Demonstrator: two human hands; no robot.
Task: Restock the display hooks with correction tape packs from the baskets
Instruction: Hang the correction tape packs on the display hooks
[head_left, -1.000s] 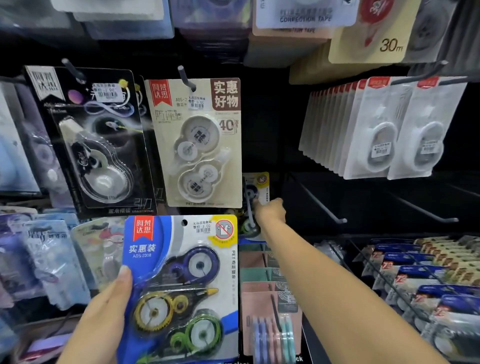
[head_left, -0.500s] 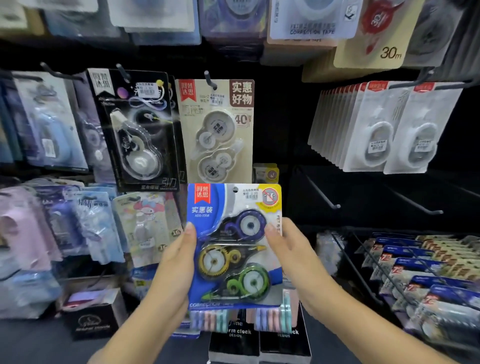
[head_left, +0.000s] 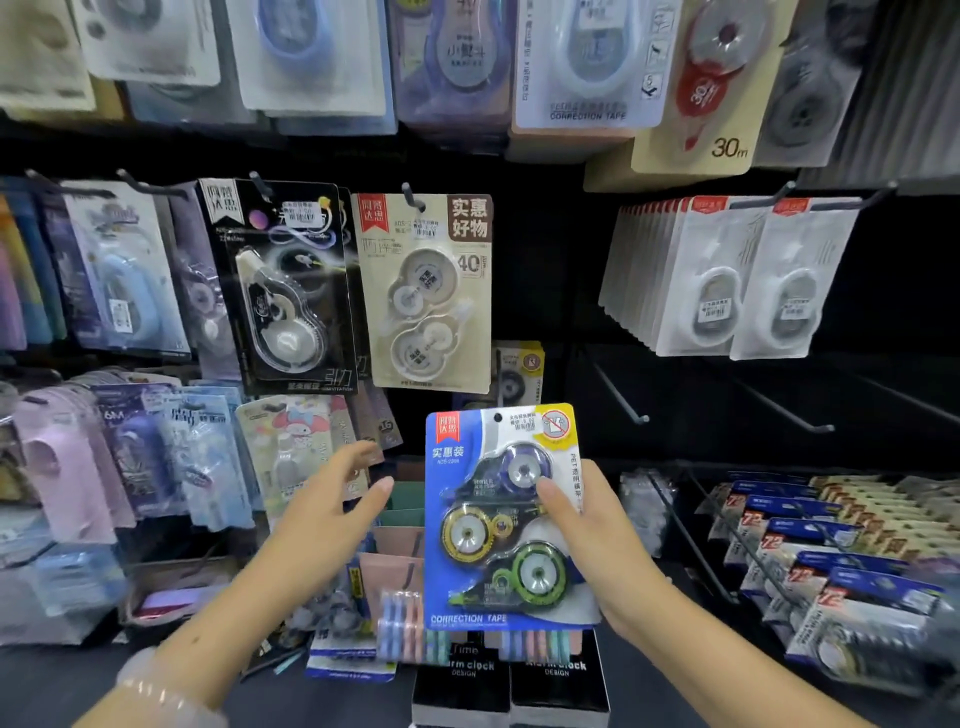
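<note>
The display wall fills the far side of the scene, a black panel carrying rows of hooks loaded with carded correction tape. At far right, a dense stack of white packs hangs from two hooks, and below it two bare hooks project toward the viewer. At lower right, a wire basket holds rows of blue-topped packs lying on edge. At centre, a beige twin pack and, just to its left, a black single pack each hang from a hook. Near centre, the blue correction tape pack is held upright in front of the lower shelf, below the beige twin pack and apart from every hook; it shows three dispensers, purple, yellow and green. The right hand grips this pack at its right edge, thumb pressed on the front face and the remaining fingers hidden behind the card. The left hand is just left of the pack, not touching it, fingers spread and loosely extended, holding nothing. A pale bead bracelet sits on the left wrist.
</note>
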